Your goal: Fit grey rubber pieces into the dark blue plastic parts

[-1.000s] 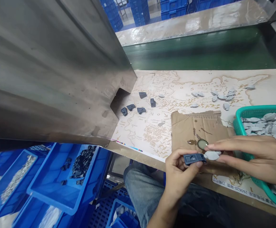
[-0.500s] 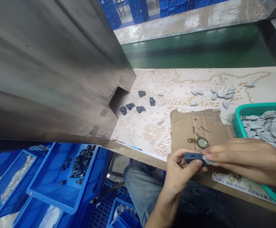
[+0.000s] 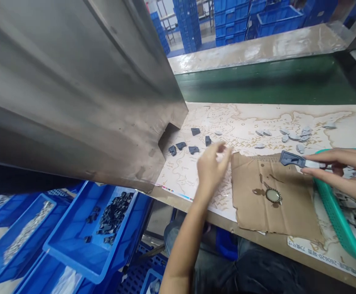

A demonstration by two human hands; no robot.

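- So far, we have one dark part (image 3: 292,159) and one pale piece (image 3: 315,164) touching end to end, held above the counter (image 3: 354,126) beside the basket (image 3: 325,200); we cannot tell whether they are fully joined.
- Our right hand (image 3: 348,164) pinches the pale piece, the dark part jutting from it; our left hand (image 3: 213,165), blurred, hovers near the loose parts (image 3: 193,150), fingers parted, nothing visible in it.
- Remaining, we judge: five loose parts, unpaired, and pale scraps (image 3: 294,137) scattered beyond the cardboard (image 3: 251,216).
- Our basket is heaped with pale pieces.
- Beside the counter, one blue bin (image 3: 73,249) holds a dark heap (image 3: 116,214); a narrower bin (image 3: 38,234) holds pale bits (image 3: 27,232).
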